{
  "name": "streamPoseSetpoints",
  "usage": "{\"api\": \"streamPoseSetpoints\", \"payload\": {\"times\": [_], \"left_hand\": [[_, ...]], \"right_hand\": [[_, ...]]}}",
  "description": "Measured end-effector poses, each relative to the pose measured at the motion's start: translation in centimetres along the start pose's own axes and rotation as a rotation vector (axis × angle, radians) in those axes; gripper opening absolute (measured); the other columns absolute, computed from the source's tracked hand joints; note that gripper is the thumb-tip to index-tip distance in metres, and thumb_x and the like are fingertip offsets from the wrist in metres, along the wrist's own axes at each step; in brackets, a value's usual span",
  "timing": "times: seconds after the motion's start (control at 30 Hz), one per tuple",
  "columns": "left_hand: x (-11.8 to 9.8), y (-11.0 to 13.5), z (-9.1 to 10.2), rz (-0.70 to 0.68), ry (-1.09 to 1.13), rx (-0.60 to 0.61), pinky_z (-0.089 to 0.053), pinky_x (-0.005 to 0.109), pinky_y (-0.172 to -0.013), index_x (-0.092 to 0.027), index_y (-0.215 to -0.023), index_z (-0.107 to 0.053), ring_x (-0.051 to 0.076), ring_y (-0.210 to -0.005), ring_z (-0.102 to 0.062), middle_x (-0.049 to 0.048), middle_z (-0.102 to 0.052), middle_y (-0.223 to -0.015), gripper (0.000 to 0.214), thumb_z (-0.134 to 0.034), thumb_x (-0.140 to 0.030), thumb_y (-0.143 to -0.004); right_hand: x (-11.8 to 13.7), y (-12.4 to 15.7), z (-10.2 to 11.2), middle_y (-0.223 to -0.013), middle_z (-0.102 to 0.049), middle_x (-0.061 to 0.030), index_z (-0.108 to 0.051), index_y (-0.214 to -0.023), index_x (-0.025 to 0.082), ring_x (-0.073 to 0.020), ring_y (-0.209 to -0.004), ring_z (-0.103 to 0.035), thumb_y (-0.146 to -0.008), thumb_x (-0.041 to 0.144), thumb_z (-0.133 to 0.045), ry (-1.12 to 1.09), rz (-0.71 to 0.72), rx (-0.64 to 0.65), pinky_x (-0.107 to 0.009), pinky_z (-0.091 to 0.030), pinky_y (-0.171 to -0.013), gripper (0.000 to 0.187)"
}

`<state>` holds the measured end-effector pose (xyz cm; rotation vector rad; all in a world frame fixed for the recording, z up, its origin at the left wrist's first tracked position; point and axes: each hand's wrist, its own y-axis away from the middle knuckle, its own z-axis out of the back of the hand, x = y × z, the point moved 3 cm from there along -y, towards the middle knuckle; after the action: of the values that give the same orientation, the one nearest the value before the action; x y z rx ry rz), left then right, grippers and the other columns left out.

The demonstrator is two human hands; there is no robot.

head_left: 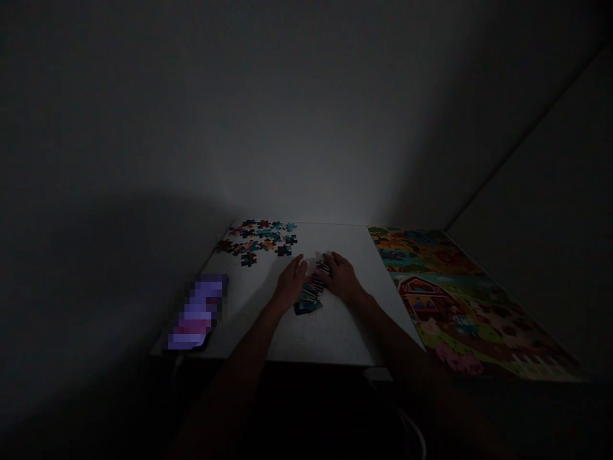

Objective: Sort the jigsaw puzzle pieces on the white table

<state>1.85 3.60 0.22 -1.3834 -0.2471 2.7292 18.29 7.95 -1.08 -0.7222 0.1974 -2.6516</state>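
Note:
Both my hands rest on a white board in a dim room. My left hand lies palm down with its fingers stretched forward, touching the left edge of a small cluster of joined puzzle pieces. My right hand lies flat with fingers spread at the cluster's upper right, covering part of it. Several loose coloured puzzle pieces are scattered at the board's far left corner, beyond both hands.
A colourful farm picture sheet with a red barn lies to the right of the board. A blurred purple flat object sits at the board's left edge. Grey walls close in behind and on both sides.

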Motion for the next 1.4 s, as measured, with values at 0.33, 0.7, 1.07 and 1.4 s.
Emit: {"api": "streamPoseSetpoints", "payload": {"times": [0.33, 0.7, 1.07, 1.4], "left_hand": [[-3.0, 3.5, -4.5, -0.527, -0.547, 0.285, -0.011, 0.056, -0.122, -0.024, -0.15, -0.035, 0.03, -0.149, -0.022, 0.0137, -0.031, -0.158, 0.07, -0.048, -0.06, -0.092], [-4.4, -6.7, -8.8, -0.604, -0.603, 0.505, -0.014, 0.054, -0.121, -0.025, -0.144, -0.045, 0.026, -0.149, -0.021, 0.0079, -0.032, -0.159, 0.046, -0.033, -0.04, -0.102], [-4.5, -18.2, -10.2, -0.625, -0.58, 0.367, -0.029, 0.042, -0.116, -0.02, -0.135, -0.057, 0.026, -0.137, -0.04, 0.0107, -0.046, -0.149, 0.043, -0.049, -0.033, -0.095], [-0.3, -13.8, -6.8, -0.49, -0.63, 0.303, -0.03, 0.042, -0.114, -0.023, -0.138, -0.054, 0.023, -0.137, -0.038, 0.0066, -0.055, -0.142, 0.044, -0.027, -0.03, -0.103]], "right_hand": [[-5.3, -5.5, -0.3, -0.151, -0.044, -0.0107, -0.057, -0.136, 0.028, -0.0337, -0.145, -0.03, -0.096, 0.059, -0.04, -0.101, -0.099, 0.032, -0.062, -0.016, -0.116, 0.054], [-9.3, -5.0, 3.9, -0.123, -0.068, -0.0123, -0.068, -0.118, 0.014, -0.0227, -0.116, -0.062, -0.095, 0.069, -0.028, -0.861, -0.318, -0.223, -0.037, -0.045, -0.103, 0.072], [-0.2, 0.5, 3.2, -0.153, -0.036, -0.0205, -0.041, -0.146, 0.013, -0.0337, -0.144, -0.028, -0.09, 0.059, -0.051, -0.244, -0.162, -0.28, -0.051, -0.027, -0.116, 0.073], [1.2, 6.1, 1.8, -0.158, -0.032, -0.015, -0.045, -0.147, 0.023, -0.0386, -0.148, -0.016, -0.093, 0.063, -0.044, 0.163, -0.17, 0.076, -0.063, -0.008, -0.117, 0.068]]}}
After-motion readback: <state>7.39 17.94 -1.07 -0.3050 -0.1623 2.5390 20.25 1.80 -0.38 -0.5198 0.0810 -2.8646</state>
